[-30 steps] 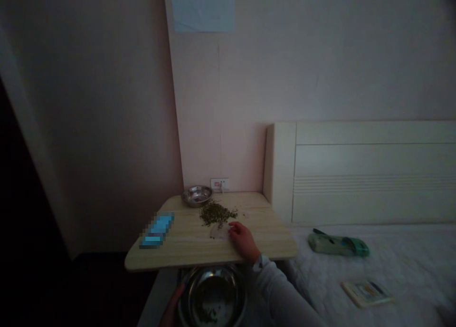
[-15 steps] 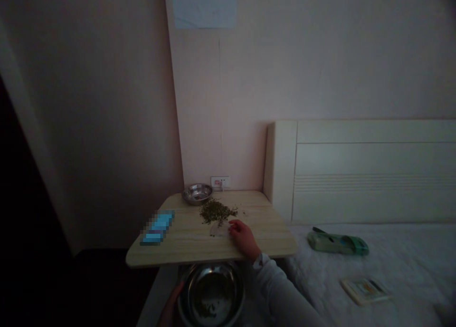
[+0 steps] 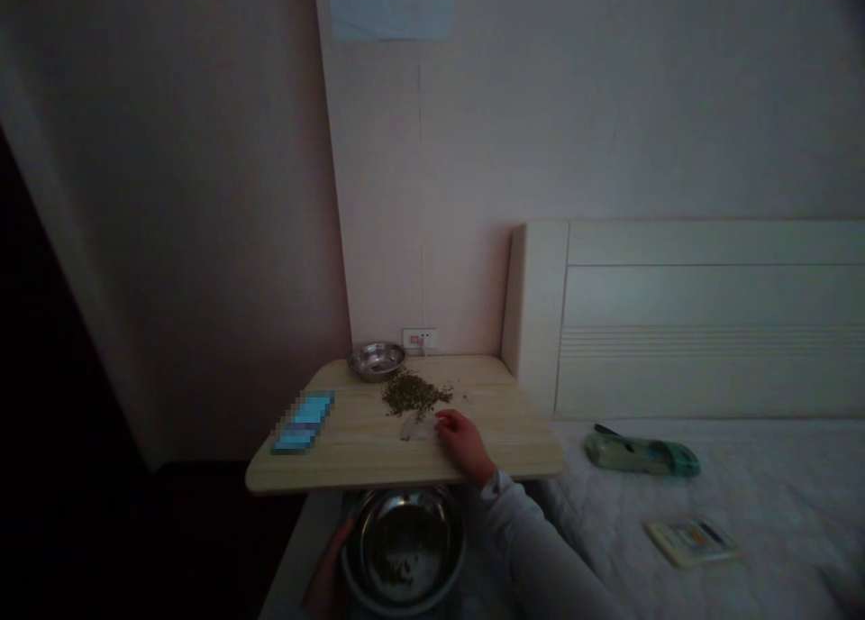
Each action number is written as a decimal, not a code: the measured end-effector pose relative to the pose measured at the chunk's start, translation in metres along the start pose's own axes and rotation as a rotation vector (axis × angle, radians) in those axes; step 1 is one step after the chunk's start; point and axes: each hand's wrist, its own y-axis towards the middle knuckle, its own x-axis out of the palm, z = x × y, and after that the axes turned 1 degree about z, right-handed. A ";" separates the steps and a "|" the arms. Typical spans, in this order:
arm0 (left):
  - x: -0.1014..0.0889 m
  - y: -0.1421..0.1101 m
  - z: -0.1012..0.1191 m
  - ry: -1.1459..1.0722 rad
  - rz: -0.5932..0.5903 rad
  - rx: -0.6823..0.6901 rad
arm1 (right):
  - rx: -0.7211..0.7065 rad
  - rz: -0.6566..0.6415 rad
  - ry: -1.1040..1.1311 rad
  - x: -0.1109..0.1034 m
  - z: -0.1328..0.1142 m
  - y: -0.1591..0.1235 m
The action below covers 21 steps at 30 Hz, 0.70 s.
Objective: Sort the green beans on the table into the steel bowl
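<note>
A pile of small green beans (image 3: 412,392) lies on a light wooden table (image 3: 365,449). My right hand (image 3: 460,442) rests on the table just in front of the pile, fingers curled and touching a small pale patch (image 3: 415,429) beside it. Below the table's front edge my left hand (image 3: 329,575) grips the rim of a large steel bowl (image 3: 404,548) with a few beans inside. The room is dim and finger detail is faint.
A small steel bowl (image 3: 376,360) stands at the table's back by a wall socket (image 3: 419,338). A blue phone-like object (image 3: 304,420) lies at the table's left. On the white bed to the right lie a green case (image 3: 641,454) and a small book (image 3: 691,540).
The view has shifted slightly. My right hand has stayed at the near edge of the bean pile; the large bowl stays held under the table edge.
</note>
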 end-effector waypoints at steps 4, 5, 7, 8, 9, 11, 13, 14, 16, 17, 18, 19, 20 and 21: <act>0.003 -0.003 0.001 0.006 -0.008 -0.052 | 0.021 -0.018 -0.007 -0.001 -0.004 -0.001; 0.004 -0.003 0.001 0.010 -0.007 -0.070 | 0.018 -0.018 -0.011 -0.002 -0.005 -0.002; 0.006 -0.004 0.003 0.009 0.001 -0.078 | 0.014 -0.023 -0.021 -0.002 -0.008 -0.003; 0.006 -0.004 0.003 0.006 0.007 -0.072 | 0.013 -0.021 -0.029 -0.002 -0.008 -0.003; 0.006 -0.004 0.003 0.003 0.014 -0.063 | 0.013 -0.017 -0.040 -0.002 -0.008 -0.004; 0.006 -0.004 0.003 0.005 0.024 -0.051 | 0.013 -0.006 -0.061 -0.002 -0.007 -0.003; 0.006 -0.004 0.002 0.012 0.032 -0.063 | 0.017 -0.002 -0.079 -0.001 -0.004 -0.002; 0.005 -0.003 0.002 0.016 0.033 -0.074 | 0.018 -0.002 -0.088 0.000 -0.003 -0.001; 0.005 -0.003 0.001 0.010 0.030 -0.074 | 0.010 -0.001 -0.103 0.000 -0.002 0.000; 0.004 -0.003 0.000 0.005 0.025 -0.064 | 0.001 0.000 -0.110 0.000 -0.002 0.000; 0.004 -0.003 0.000 0.004 0.022 -0.051 | -0.008 0.000 -0.116 0.000 -0.002 0.000; 0.004 -0.003 0.000 0.004 0.021 -0.036 | -0.014 0.001 -0.119 0.000 -0.002 -0.001; 0.004 -0.003 0.000 0.005 0.023 -0.022 | -0.015 -0.002 -0.120 0.000 -0.003 -0.001; 0.004 -0.003 0.000 0.005 0.023 -0.016 | -0.012 -0.006 -0.118 0.000 -0.003 -0.001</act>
